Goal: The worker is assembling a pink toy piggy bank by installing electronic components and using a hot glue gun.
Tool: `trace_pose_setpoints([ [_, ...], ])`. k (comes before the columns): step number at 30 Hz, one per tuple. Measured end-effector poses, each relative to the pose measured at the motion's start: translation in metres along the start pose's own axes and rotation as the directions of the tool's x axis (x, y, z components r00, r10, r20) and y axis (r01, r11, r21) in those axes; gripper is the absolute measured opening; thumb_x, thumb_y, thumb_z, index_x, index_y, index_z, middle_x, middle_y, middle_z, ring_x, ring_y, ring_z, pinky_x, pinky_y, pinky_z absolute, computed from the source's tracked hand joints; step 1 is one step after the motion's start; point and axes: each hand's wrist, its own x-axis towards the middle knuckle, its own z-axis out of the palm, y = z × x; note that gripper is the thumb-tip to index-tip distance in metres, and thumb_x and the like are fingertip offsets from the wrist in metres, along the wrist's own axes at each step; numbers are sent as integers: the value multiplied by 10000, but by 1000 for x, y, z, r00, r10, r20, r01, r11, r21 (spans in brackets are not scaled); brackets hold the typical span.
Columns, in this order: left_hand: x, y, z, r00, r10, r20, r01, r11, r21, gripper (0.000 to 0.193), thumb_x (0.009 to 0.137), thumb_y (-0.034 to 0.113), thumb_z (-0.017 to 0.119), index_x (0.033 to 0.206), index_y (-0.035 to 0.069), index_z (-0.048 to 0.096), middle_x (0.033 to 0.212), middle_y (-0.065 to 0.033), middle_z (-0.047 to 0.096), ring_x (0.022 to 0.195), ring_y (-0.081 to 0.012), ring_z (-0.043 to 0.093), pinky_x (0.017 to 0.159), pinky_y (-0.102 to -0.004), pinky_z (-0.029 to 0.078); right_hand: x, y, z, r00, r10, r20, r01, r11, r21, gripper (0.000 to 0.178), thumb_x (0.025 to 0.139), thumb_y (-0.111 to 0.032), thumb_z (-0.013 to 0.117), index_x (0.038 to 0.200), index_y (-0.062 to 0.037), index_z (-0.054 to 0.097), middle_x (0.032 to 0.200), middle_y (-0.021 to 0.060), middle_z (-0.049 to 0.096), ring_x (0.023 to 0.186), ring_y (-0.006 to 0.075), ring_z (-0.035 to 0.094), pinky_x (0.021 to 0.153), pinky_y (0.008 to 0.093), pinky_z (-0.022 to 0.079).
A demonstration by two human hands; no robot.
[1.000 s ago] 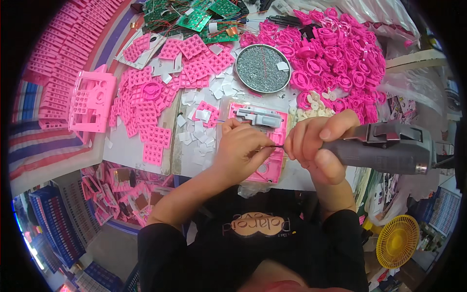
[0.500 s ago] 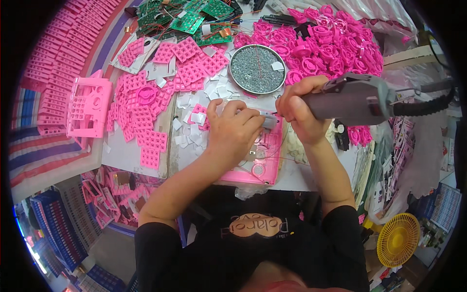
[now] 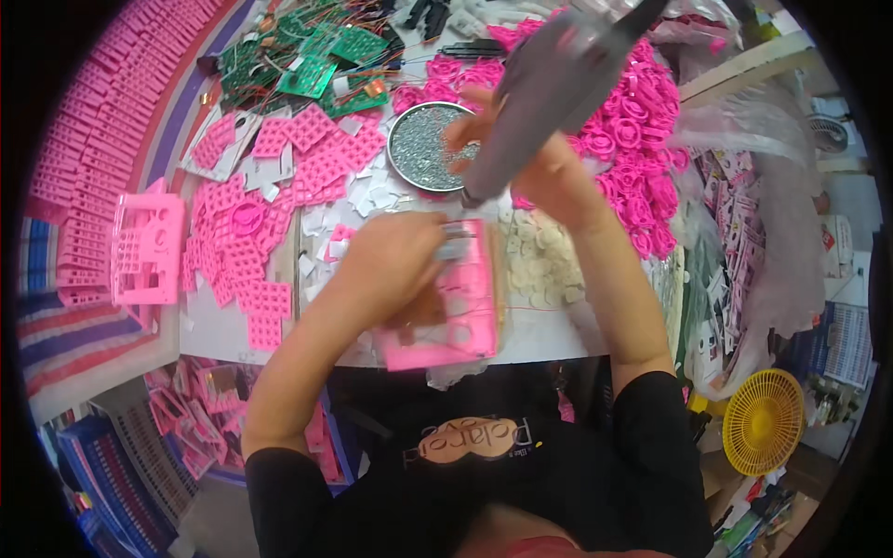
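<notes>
My left hand (image 3: 386, 260) presses down on a pink plastic housing (image 3: 462, 321) lying at the table's front edge, its fingers by a small grey metal piece (image 3: 456, 240) at the housing's top. My right hand (image 3: 549, 172) grips a grey electric screwdriver (image 3: 549, 88). The tool is tilted, its tip pointing down toward the rim of a round metal dish of screws (image 3: 430, 144). Part of the housing is hidden under my left hand.
Pink grid parts (image 3: 279, 195) and white paper scraps cover the table's left. A pink frame (image 3: 147, 249) stands at the far left. Green circuit boards (image 3: 316, 56) lie at the back, pink rings (image 3: 642, 139) at the right, pale discs (image 3: 539, 260) beside the housing. A yellow fan (image 3: 763, 420) sits low right.
My right hand has lifted the screwdriver off the housing and swung it up and back toward the screw dish. My left hand has stayed on the housing.
</notes>
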Motion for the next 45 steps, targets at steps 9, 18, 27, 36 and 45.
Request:
trace_pose_setpoints([
  [9,-283,42,-180,489,-872,-21,869,485,98,488,745,193,766,1152,-20,599,1206,-195,622,1145,-349,593,970,-400,469,-69,-37,-156,992,-112,-59,-93,-328,-940,382,767,-91,700,1148,-105,678,1153,87,662,1100,309,584,892,417,525],
  [18,-136,53,-71,846,-515,-140,516,856,-32,339,818,-11,693,1155,-6,651,1018,-113,684,817,-168,650,750,-297,526,-89,-52,-134,895,-402,-193,-165,105,-981,342,825,-112,654,1164,-72,686,1019,145,704,953,311,659,849,385,530],
  [27,-28,65,34,877,-434,207,411,454,-790,419,950,1,630,1328,14,447,975,-80,634,827,-91,613,699,-208,488,-119,1,56,971,162,-176,-239,595,-767,194,871,-177,684,1006,-42,654,818,106,685,779,253,678,621,357,524],
  [36,-58,45,36,999,-1,-38,-2,997,-83,408,835,237,758,1157,30,617,1117,-139,628,1013,-332,619,860,-466,496,-107,48,56,996,58,62,61,26,-998,152,829,-189,695,804,-94,579,668,85,624,645,283,649,547,422,510],
  [45,-86,61,56,969,24,247,-67,983,170,709,884,460,662,1360,-49,537,1440,-210,502,1403,-342,413,1175,-523,282,-89,41,52,973,220,63,47,76,-996,151,799,-208,675,799,-75,604,681,139,655,656,336,674,578,453,524],
])
